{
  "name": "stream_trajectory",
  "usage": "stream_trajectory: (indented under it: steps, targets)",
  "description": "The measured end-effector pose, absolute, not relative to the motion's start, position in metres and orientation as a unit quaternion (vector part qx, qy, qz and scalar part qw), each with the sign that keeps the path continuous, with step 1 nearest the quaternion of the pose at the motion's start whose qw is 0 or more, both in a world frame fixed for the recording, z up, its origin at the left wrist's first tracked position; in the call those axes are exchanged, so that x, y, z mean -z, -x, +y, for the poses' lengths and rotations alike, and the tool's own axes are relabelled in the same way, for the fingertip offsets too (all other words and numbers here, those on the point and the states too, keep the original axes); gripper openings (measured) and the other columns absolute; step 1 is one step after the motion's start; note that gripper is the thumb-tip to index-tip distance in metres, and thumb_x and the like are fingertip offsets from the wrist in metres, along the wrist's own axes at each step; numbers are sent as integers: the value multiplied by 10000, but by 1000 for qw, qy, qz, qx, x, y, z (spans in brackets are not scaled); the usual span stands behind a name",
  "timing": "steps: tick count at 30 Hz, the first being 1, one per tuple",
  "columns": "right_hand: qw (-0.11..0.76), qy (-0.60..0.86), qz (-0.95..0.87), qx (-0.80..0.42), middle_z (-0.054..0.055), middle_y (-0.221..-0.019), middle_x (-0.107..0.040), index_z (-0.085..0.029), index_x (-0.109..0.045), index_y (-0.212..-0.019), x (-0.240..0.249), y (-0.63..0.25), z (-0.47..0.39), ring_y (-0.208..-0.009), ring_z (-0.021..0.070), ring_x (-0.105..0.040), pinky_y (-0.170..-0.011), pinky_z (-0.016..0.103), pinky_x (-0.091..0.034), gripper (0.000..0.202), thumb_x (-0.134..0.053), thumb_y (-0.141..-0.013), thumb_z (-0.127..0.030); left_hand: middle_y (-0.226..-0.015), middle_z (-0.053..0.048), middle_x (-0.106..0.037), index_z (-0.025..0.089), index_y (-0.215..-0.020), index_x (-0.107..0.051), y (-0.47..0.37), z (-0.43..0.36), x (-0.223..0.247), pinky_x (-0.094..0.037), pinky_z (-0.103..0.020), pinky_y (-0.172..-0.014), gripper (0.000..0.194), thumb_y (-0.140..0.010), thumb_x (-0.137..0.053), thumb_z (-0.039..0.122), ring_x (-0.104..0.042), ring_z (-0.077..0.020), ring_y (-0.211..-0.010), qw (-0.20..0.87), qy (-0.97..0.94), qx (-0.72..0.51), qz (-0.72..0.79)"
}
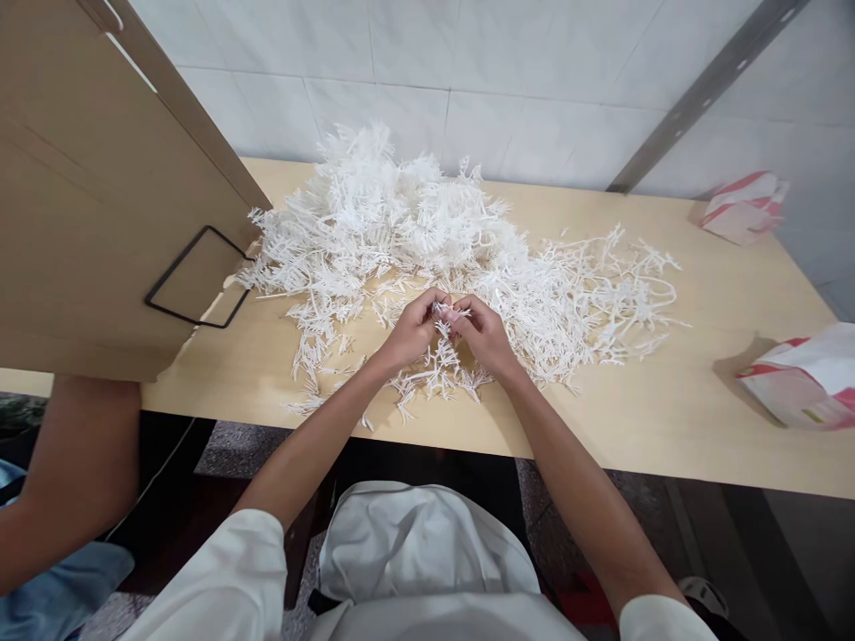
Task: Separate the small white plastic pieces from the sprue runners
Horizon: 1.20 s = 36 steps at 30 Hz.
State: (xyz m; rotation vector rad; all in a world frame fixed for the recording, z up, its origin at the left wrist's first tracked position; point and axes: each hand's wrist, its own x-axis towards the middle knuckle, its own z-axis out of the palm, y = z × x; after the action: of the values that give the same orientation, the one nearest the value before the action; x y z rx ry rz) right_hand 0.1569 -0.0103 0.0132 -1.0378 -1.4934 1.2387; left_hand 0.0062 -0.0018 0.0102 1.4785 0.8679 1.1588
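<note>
A large heap of white branching plastic sprigs (401,214) spreads over the wooden table (668,409). At the near edge of the heap, my left hand (415,329) and my right hand (486,334) meet with fingers pinched together. Between them they grip a small white sprig (443,312), whose branched tips stick out around the fingertips. More loose sprigs (441,369) lie on the table just below my hands. On the right of the heap are thinner, stripped-looking white stems (621,294).
A tall cardboard panel (113,196) stands at the left, with a black wire frame (193,316) by its lower edge. Behind it shows another person's arm (93,445). Two red-and-white paper packets (746,206) sit at the right. A tiled wall (534,80) backs the table.
</note>
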Motion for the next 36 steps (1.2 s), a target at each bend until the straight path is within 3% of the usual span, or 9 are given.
stream_trajectory:
  steps: [4, 8, 13, 18, 23, 26, 30, 33, 36]
  targets:
    - [502, 406, -556, -524, -49, -666, -581, -240, -513, -873, -8, -154, -9, -618, 102, -561, -633, 247, -464, 226, -540, -907, -462, -740, 29, -494, 207, -876, -468, -8, -3, -8, -429, -243, -661, 109, -881, -541, 288, -508, -107, -677, 574, -564, -488, 339]
    - [519, 397, -544, -525, -52, -683, -613, -266, -477, -950, -7, -157, -8, -627, 116, -577, -621, 255, -462, 222, -545, -907, -473, -754, 22, -472, 206, -858, -483, -7, -2, -8, -389, -239, -667, 63, -876, -529, 245, -448, -106, -691, 500, -593, -505, 379]
    - [419, 439, -648, -460, -51, -627, -525, -225, -532, -784, -11, -160, -7, -568, 99, -478, -552, 246, -367, 334, -627, -846, -539, -797, 3, -504, 205, -842, -491, -7, -3, -11, -396, -244, -683, 58, -847, -548, 214, -459, -121, -739, 446, -622, -501, 404]
    - [395, 405, -681, -466, -26, -662, -578, -209, -565, -749, -11, -161, -7, -603, 107, -514, -607, 264, -391, 372, -523, -916, -539, -705, 33, -495, 215, -860, -461, -7, -4, -8, -414, -234, -595, 165, -883, -571, 336, -493, -104, -620, 581, -543, -489, 360]
    - [419, 397, -668, -469, -22, -668, -581, -212, -549, -711, -10, -160, -9, -622, 117, -525, -636, 276, -408, 357, -504, -933, -489, -670, 41, -510, 213, -866, -458, -10, -5, -7, -448, -241, -576, 180, -872, -593, 331, -523, -97, -563, 649, -491, -488, 315]
    - [433, 395, -647, -488, -29, -673, -574, -220, -536, -753, -10, -156, -11, -635, 119, -531, -659, 278, -426, 308, -493, -932, -467, -689, 45, -477, 216, -856, -451, -10, -4, -6, -445, -244, -568, 169, -880, -576, 327, -498, -90, -554, 624, -496, -503, 334]
    - [441, 413, -640, -475, -30, -664, -560, -220, -531, -759, -11, -154, -11, -629, 117, -518, -633, 269, -418, 324, -500, -915, -502, -720, 31, -469, 213, -863, -470, -8, -3, -7, -404, -239, -579, 163, -893, -563, 343, -461, -95, -595, 515, -570, -516, 378]
    - [437, 424, -631, -480, -40, -634, -514, -222, -529, -769, -10, -154, -10, -588, 110, -472, -569, 259, -371, 336, -581, -859, -542, -787, 4, -505, 212, -884, -489, -7, -4, -9, -391, -251, -631, 154, -909, -543, 354, -456, -113, -673, 427, -621, -517, 405]
    - [442, 433, -618, -484, -67, -593, -424, -230, -508, -800, -8, -154, -9, -535, 94, -386, -511, 248, -290, 335, -643, -819, -536, -817, -8, -511, 215, -883, -481, -8, -5, -10, -395, -264, -686, 189, -915, -537, 392, -459, -131, -736, 404, -624, -528, 411]
